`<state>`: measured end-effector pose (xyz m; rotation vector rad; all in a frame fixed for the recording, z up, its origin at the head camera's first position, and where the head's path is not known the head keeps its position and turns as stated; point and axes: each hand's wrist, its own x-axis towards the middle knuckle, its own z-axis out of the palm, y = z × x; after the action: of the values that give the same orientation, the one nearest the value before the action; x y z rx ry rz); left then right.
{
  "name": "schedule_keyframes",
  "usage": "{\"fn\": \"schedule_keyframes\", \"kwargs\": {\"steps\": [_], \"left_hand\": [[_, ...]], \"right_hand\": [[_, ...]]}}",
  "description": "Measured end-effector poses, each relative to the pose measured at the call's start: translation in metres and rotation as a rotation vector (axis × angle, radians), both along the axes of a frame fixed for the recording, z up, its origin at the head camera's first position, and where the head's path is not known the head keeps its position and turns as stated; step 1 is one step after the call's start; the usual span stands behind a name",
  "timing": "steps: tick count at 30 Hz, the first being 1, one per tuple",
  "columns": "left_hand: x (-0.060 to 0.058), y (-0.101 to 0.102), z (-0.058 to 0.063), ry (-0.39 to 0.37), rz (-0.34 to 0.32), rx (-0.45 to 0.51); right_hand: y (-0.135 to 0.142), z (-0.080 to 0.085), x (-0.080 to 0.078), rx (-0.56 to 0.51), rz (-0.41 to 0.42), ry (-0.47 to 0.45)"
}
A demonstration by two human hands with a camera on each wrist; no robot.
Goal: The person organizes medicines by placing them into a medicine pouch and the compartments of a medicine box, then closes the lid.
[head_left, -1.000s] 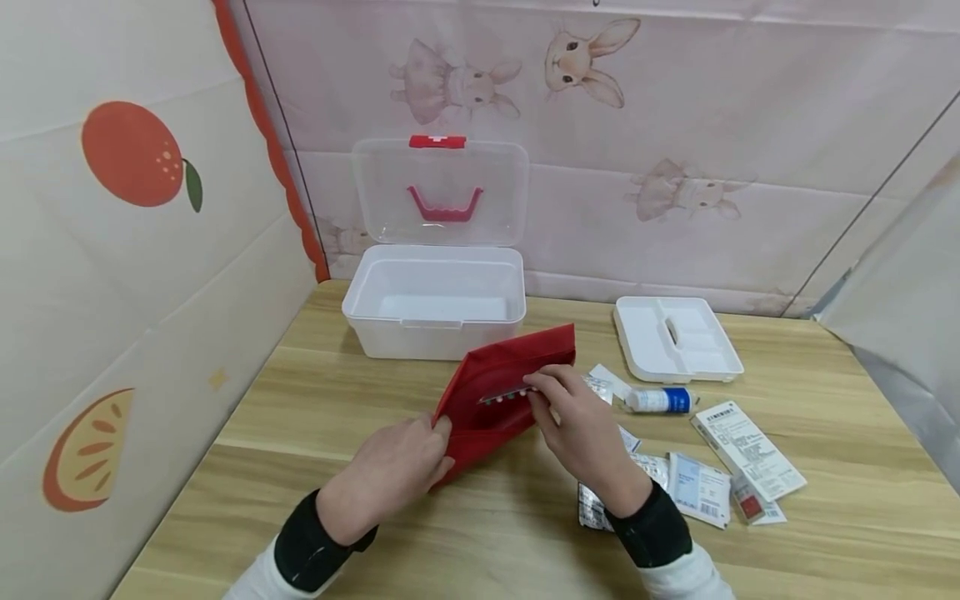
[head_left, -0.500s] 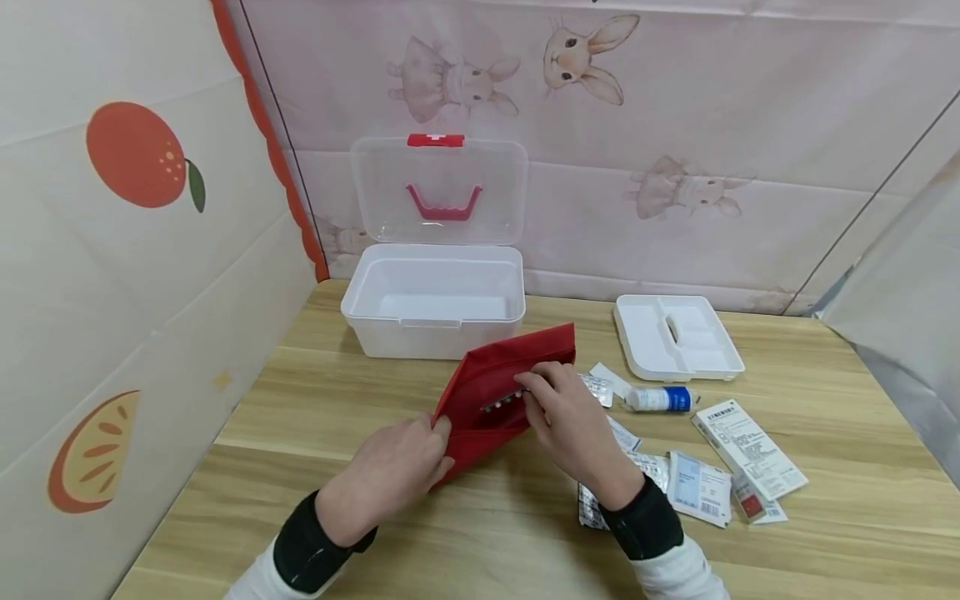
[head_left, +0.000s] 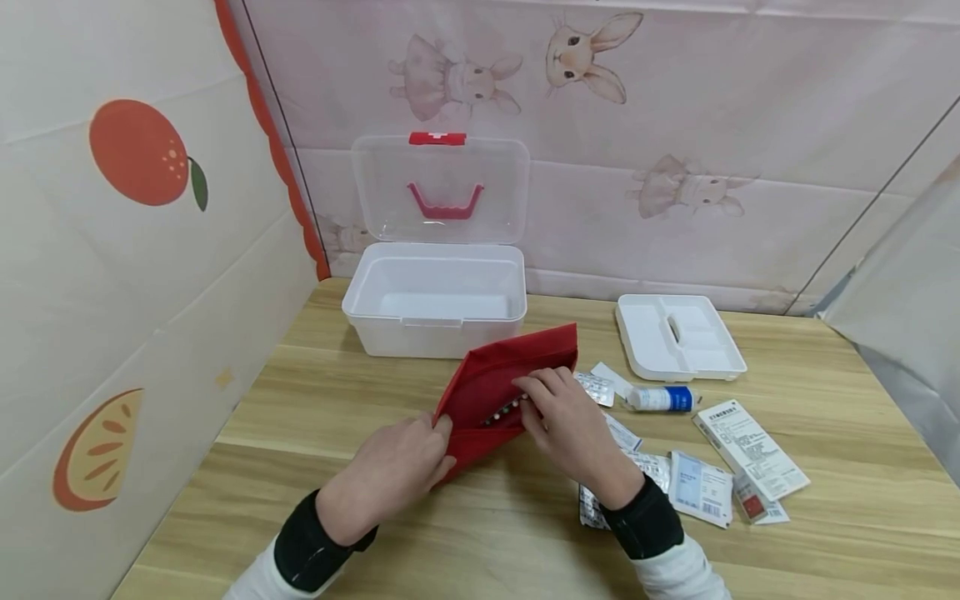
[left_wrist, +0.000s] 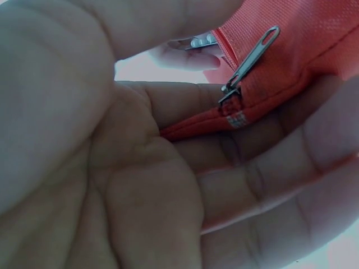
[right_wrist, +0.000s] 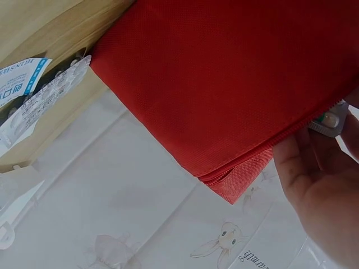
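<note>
Forward of the back edge of the bench [head_left: 247, 508], the left hand [head_left: 393, 462] grips a red pouch [head_left: 487, 379]; the right hand [head_left: 573, 433] pinches a blister pack [head_left: 501, 411] at its opening. Only the left wrist view shows the zipper pull [left_wrist: 247, 66].

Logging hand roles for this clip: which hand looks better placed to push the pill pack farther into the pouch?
Right, I'd judge: the right hand already pinches the pill pack at the pouch's open mouth, while the left hand holds one end of the pouch.
</note>
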<state>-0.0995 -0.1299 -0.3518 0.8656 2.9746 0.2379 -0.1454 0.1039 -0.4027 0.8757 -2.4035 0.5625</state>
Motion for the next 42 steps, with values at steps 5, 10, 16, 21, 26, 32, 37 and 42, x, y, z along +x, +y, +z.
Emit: {"fn": "schedule_keyframes", "kwargs": {"steps": [5, 10, 16, 21, 26, 32, 37, 42], "left_hand": [[0.0, 0.001, 0.0, -0.001, 0.003, -0.007], [-0.001, 0.001, -0.001, 0.003, 0.003, -0.013], [0.0, 0.001, -0.002, 0.024, -0.005, -0.016], [0.0, 0.001, -0.002, 0.032, -0.009, -0.012], [0.0, 0.001, -0.002, 0.023, -0.006, -0.01], [0.0, 0.001, -0.001, 0.02, -0.002, -0.011], [0.0, 0.001, -0.001, 0.016, 0.006, -0.005], [0.001, 0.002, -0.001, 0.015, 0.01, -0.004]], "right_hand": [[0.0, -0.001, 0.0, 0.013, -0.002, -0.005], [0.001, -0.002, -0.001, 0.011, 0.003, -0.024], [0.001, -0.002, -0.001, 0.013, 0.015, -0.037], [0.001, -0.002, 0.0, 0.017, 0.014, -0.042], [0.002, -0.002, -0.001, 0.028, 0.019, -0.038], [0.002, -0.002, -0.001, 0.025, 0.023, -0.03], [0.004, -0.001, -0.001, 0.01, 0.025, 0.003], [0.011, 0.003, -0.001, -0.033, 0.024, 0.035]]}}
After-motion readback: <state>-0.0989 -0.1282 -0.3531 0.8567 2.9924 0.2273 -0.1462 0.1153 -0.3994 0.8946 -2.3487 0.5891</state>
